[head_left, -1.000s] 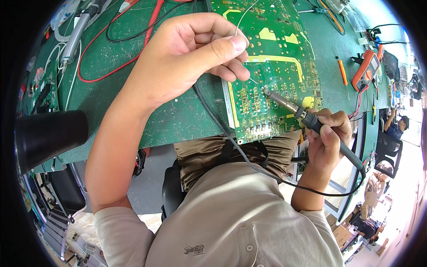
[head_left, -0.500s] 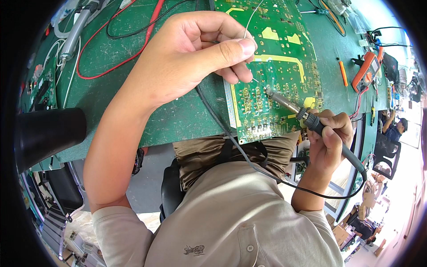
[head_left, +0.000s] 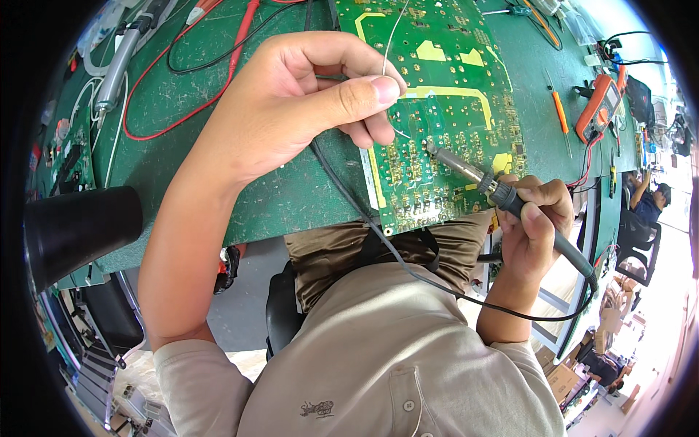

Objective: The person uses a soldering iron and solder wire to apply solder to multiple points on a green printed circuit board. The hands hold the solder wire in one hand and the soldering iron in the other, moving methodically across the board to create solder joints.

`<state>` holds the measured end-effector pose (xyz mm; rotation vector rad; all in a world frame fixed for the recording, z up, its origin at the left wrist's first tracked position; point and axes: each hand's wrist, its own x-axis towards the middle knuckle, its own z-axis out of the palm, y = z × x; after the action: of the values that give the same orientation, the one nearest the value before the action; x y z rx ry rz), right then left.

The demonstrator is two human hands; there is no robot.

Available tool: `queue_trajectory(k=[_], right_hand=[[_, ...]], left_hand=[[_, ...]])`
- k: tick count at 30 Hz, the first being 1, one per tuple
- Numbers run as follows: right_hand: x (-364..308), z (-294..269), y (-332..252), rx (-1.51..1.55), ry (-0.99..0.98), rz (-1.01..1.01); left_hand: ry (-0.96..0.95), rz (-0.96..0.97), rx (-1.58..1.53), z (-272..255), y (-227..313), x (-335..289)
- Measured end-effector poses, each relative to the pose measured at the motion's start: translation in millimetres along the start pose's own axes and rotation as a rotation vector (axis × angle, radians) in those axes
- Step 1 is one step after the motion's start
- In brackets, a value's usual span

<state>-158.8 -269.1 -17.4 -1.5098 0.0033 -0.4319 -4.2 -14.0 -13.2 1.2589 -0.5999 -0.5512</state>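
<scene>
A green circuit board (head_left: 455, 76) with yellow-gold patches lies on the green bench mat, its near edge by my lap. My right hand (head_left: 536, 211) is wrapped round the dark handle of a soldering iron (head_left: 502, 195). The iron's tip meets the board among rows of small solder joints, left of its middle. Over the board's left side, my left hand (head_left: 328, 98) pinches a thin solder wire (head_left: 394, 36) between thumb and finger. The wire's short end comes out below my fingers, close to the iron's tip but apart from it.
The iron's dark cable (head_left: 364, 218) loops across my lap. An orange multimeter (head_left: 600, 113) and an orange-handled screwdriver (head_left: 559, 113) lie to the right. Red probe leads (head_left: 246, 33) cross the mat at upper left. A black cylinder (head_left: 84, 226) stands at far left. Another person (head_left: 650, 204) sits at far right.
My left hand and the solder wire have shifted slightly left and down. The iron's tip has moved a little left on the board. Both grips are the same.
</scene>
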Motion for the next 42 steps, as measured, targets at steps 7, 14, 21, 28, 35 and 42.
queue_trajectory(k=[7,14,21,28,35,42], right_hand=[[-2,0,-2,0.007,0.008,-0.009],[-3,-1,-1,0.017,0.016,-0.031],[-9,-2,-1,-0.071,0.006,-0.084],[-9,-4,-6,-0.015,0.026,0.039],[-8,-3,0,-0.037,0.023,-0.036],[-6,-4,-6,-0.06,0.04,0.038]], left_hand=[[0.0,0.006,-0.006,0,0,0],[0.008,-0.004,-0.002,0,1,0],[-0.005,-0.026,-0.032,5,-1,-1],[-0.031,-0.026,-0.058,8,0,-2],[-0.046,0.001,-0.041,9,0,-2],[-0.002,0.003,-0.041,9,-1,-2]])
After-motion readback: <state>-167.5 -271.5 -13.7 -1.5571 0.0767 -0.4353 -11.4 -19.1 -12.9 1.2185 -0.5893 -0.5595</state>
